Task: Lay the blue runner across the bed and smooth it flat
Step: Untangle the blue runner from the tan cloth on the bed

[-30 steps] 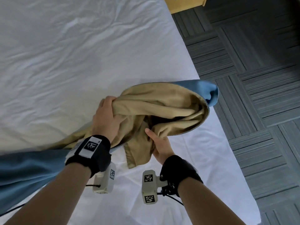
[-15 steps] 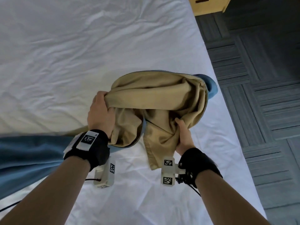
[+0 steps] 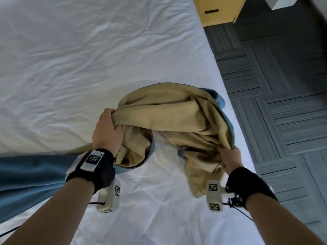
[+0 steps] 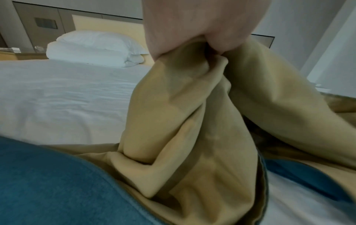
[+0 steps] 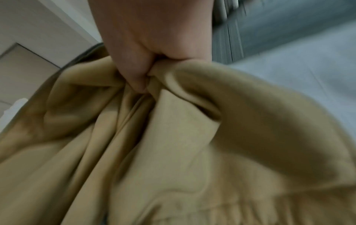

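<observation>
Fabric of the blue runner (image 3: pixel 169 114) is gathered in both hands above the white bed (image 3: pixel 74 71), its tan lining turned outward and its blue face showing only at the edges. A bunch of tan cloth is clenched by the left hand (image 3: pixel 107 131), whose fingers (image 4: pixel 194 29) are curled tightly over the folds; from this grip the cloth hangs down in a loop beneath the palm. Another bunch is pinched by the right hand (image 3: pixel 230 159), with the thumb and fingers (image 5: pixel 138 76) closed hard around a ridge of lining, and a loose tan end is draped below the wrist. Between the two grips the runner is arched up and away from the fingertips, toward the bed's right edge. Behind the left wrist, the blue side is spread flat over the bed, running off to the left. Pillows (image 4: pixel 96 47) are stacked at the head of the bed, well beyond the left fingers. A wooden nightstand (image 3: pixel 219 10) and grey carpet (image 3: pixel 283 85) are seen past the right hand.
</observation>
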Motion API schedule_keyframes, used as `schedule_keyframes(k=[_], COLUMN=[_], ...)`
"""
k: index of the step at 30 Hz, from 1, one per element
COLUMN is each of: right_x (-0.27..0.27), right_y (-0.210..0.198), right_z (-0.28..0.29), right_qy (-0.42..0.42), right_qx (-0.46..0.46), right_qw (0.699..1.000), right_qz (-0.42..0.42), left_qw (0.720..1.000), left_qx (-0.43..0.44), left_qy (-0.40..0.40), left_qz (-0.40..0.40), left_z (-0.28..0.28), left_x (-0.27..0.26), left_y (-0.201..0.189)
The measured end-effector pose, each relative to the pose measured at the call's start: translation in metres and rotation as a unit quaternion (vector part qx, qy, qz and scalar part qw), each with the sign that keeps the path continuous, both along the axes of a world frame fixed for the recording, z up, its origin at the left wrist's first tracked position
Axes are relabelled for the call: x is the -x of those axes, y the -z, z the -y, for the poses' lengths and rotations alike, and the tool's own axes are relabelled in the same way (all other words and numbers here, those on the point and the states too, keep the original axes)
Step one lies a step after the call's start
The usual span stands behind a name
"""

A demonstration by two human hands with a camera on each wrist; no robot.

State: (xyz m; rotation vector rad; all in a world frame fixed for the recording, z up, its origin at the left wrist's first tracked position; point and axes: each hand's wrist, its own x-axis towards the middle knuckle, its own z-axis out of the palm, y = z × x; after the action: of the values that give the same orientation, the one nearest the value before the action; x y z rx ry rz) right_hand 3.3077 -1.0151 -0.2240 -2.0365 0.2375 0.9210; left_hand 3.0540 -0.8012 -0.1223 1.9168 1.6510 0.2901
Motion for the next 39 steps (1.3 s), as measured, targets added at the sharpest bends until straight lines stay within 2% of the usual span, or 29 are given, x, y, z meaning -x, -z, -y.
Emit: schedule_keyframes(k=[3, 6, 8, 11, 14, 17, 20, 23, 26, 30, 35, 37, 39], right_x=[-0.094, -0.169, -0.196, -0.195, -0.154, -0.092, -0.029, 0.026, 0.075, 0.129, 0.194, 0.220, 0.237], right_y=[-0.031, -0.063, -0.073, -0.071, -0.056, -0.036, -0.025, -0.024, -0.026, -0.028, -0.029, -0.026, -0.019], right_z=[0.026, 0.048, 0.060, 0.072, 0.066, 0.042, 0.009, -0.026, -0.057, -0.092, -0.119, -0.121, -0.119], right_qy=[0.030, 0.043, -0.018, -0.191, -0.310, -0.376, -0.451, -0.523, -0.584, -0.617, -0.679, -0.700, -0.710], right_qx=[0.102, 0.146, 0.212, 0.343, 0.333, 0.258, 0.154, 0.051, -0.005, -0.023, -0.068, -0.026, 0.093], right_qw=[0.979, 0.928, 0.905, 0.862, 0.835, 0.827, 0.804, 0.752, 0.701, 0.659, 0.576, 0.570, 0.567], right_qz=[0.176, 0.340, 0.368, 0.320, 0.310, 0.328, 0.357, 0.398, 0.410, 0.430, 0.451, 0.429, 0.407], left_qw=[0.998, 0.983, 0.972, 0.960, 0.953, 0.954, 0.962, 0.977, 0.985, 0.988, 0.990, 0.990, 0.989], left_qx=[0.003, -0.003, 0.035, 0.078, 0.075, 0.041, 0.014, 0.017, 0.056, 0.101, 0.123, 0.129, 0.140], left_qy=[0.061, 0.181, 0.230, 0.264, 0.280, 0.274, 0.249, 0.204, 0.162, 0.115, 0.060, 0.051, 0.042], left_qz=[-0.012, 0.003, 0.006, -0.043, -0.092, -0.111, -0.110, -0.059, -0.033, -0.023, -0.017, -0.018, -0.015], left_z=[0.009, 0.028, 0.041, 0.056, 0.067, 0.073, 0.074, 0.073, 0.074, 0.075, 0.067, 0.062, 0.055], left_x=[-0.013, -0.034, -0.049, -0.065, -0.070, -0.065, -0.047, -0.015, 0.024, 0.079, 0.139, 0.158, 0.173], left_y=[-0.001, 0.008, 0.019, 0.036, 0.047, 0.051, 0.051, 0.052, 0.055, 0.065, 0.075, 0.077, 0.080])
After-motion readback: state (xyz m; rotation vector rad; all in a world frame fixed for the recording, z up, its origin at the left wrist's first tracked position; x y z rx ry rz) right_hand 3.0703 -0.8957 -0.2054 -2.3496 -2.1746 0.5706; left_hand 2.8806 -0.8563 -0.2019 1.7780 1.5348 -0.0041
